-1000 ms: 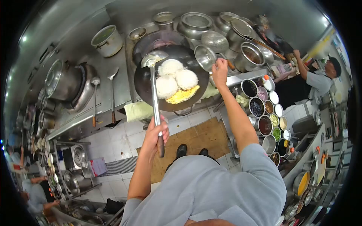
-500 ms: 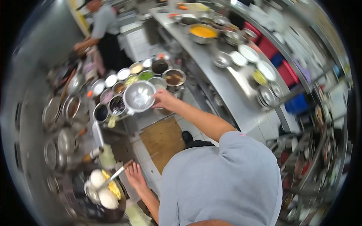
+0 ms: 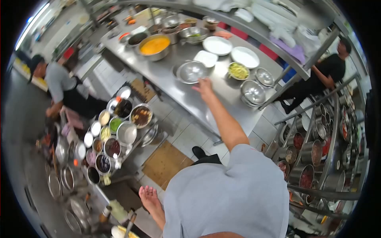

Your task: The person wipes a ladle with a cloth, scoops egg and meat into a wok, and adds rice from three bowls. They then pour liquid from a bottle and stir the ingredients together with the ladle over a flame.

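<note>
My right hand (image 3: 204, 88) reaches out over the steel counter, its fingers at the near rim of a shiny metal bowl (image 3: 192, 71). Nothing shows inside this bowl, and it overlaps another metal bowl behind it on the counter. Low at my left side, my left hand (image 3: 150, 198) is held palm up with fingers apart, holding nothing. Below and left of it, a ladle handle (image 3: 130, 225) slants up from white and yellow food (image 3: 118, 231) at the bottom edge of the view.
Ingredient pots, one with a brown mix (image 3: 141, 116), crowd a stand ahead. White plates (image 3: 217, 45), a bowl of shredded greens (image 3: 238, 71) and a pot of orange liquid (image 3: 154, 47) sit on the counter (image 3: 226, 109). One person (image 3: 65, 85) works at left, another (image 3: 331, 69) stands at right.
My right hand has carried the metal bowl from above the ingredient pots rightward to the counter. My left hand has come away from the ladle handle. The view has turned right.
</note>
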A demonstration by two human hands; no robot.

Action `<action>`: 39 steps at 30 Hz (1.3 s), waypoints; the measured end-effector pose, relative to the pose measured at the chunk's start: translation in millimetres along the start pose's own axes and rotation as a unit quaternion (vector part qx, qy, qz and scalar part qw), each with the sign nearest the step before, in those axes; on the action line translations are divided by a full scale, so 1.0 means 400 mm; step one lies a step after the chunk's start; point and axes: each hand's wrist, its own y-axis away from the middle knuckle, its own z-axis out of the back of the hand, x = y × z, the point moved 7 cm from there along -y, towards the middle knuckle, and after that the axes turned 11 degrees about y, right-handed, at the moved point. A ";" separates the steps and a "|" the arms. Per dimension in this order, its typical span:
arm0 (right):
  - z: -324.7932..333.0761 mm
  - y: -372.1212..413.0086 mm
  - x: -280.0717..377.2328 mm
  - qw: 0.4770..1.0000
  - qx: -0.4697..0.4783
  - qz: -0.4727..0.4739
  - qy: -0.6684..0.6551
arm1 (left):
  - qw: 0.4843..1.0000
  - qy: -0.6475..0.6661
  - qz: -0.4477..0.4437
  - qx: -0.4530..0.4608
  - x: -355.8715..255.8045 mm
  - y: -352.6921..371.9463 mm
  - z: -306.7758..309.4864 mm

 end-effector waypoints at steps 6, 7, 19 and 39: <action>0.068 0.014 0.242 0.959 -0.011 0.143 0.244 | 0.993 -0.107 0.009 0.043 0.063 -0.056 -0.246; 0.091 0.071 0.347 0.946 -0.015 0.209 0.247 | 0.991 -0.122 0.016 0.047 0.081 -0.063 -0.279; 0.470 0.316 1.141 0.513 -0.269 0.471 0.665 | 0.787 -0.430 -0.022 0.442 0.273 -0.064 -1.161; 0.562 0.789 1.169 0.446 -0.389 0.657 0.468 | 0.304 -0.237 -0.455 0.803 0.663 0.539 -1.958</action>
